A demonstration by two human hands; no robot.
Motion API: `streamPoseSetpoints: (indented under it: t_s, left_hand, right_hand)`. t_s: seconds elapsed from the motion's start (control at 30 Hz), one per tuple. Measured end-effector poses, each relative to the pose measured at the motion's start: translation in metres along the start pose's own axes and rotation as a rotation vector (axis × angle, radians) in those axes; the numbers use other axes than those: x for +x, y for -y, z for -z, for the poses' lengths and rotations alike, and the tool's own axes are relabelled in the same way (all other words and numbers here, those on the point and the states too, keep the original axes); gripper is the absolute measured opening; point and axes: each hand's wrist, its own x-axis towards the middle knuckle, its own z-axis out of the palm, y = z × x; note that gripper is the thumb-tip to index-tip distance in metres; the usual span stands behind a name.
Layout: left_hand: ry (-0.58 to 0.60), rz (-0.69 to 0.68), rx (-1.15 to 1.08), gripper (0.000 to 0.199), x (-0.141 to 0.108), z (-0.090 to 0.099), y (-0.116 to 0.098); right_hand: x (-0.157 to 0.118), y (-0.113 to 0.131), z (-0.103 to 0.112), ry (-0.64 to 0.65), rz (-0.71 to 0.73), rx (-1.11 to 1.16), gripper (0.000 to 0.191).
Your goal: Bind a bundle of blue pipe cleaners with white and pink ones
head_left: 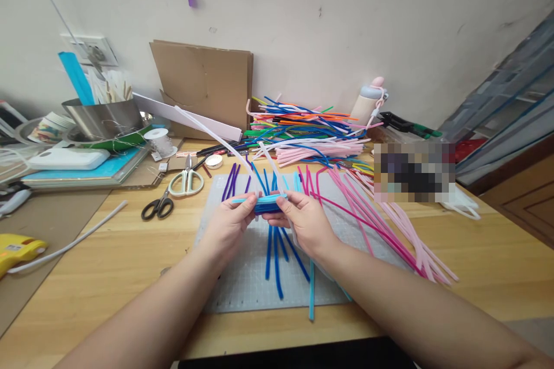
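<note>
A wooden desk (pixel 142 259) is pushed up against a plain pale wall (pixel 277 17), with a gridded grey mat (pixel 242 282) laid in the middle. Over that mat, a blue bundle (pixel 267 206) of fuzzy strips, lighter along its far edge, is held between two hands, its long axis running left to right. The left end is pinched between thumb and fingers by the left hand (pixel 234 219), and the right end is gripped the same way by the right hand (pixel 307 222), so neither is really nearer; both are closed on it, with just the middle left uncovered. White strips (pixel 219 137) are angled off toward the far left, while darker blue strips (pixel 269 253) are fanned out underneath. Container-wise, a metal pot (pixel 101 119) at far left is stocked with thin sticks (pixel 123 89) and a wide blue piece (pixel 75 75); whatever's in the pale bottle (pixel 366 105) at far right can't be seen.
</note>
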Motion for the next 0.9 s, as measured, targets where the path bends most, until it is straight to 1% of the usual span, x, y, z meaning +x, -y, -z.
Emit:
streamPoseSetpoints:
  t_s: [0.17,0.27,0.4,0.6,0.77,0.9]
  left_hand:
    - [0.104,0.105,-0.029,0.022,-0.0038,-0.0033,-0.0018]
    - [0.133,0.135,-0.052,0.021,-0.0048,-0.0040,-0.0027]
    - [0.118,0.127,-0.037,0.016,-0.0037,-0.0033,-0.0026]
    - [0.084,0.036,0.033,0.017,-0.0031,-0.0040,-0.0023]
    - [0.041,0.003,0.046,0.015,-0.0019,-0.0023,-0.0011]
    - [0.028,-0.007,0.062,0.017,-0.0009,-0.0005,-0.0001]
  right_hand:
    - [0.0009,-0.0008,0.0012,0.003,0.007,-0.008,0.030]
    - [0.0014,-0.0012,0.0017,0.011,0.012,-0.012,0.030]
    - [0.0017,-0.0018,0.0019,0.011,0.011,-0.009,0.031]
    - [0.0014,-0.0015,0.0010,-0.003,0.014,-0.016,0.033]
    - [0.0013,-0.0021,0.0016,-0.002,0.030,-0.023,0.032]
    - [0.0013,-0.0028,0.0027,0.007,0.050,-0.047,0.028]
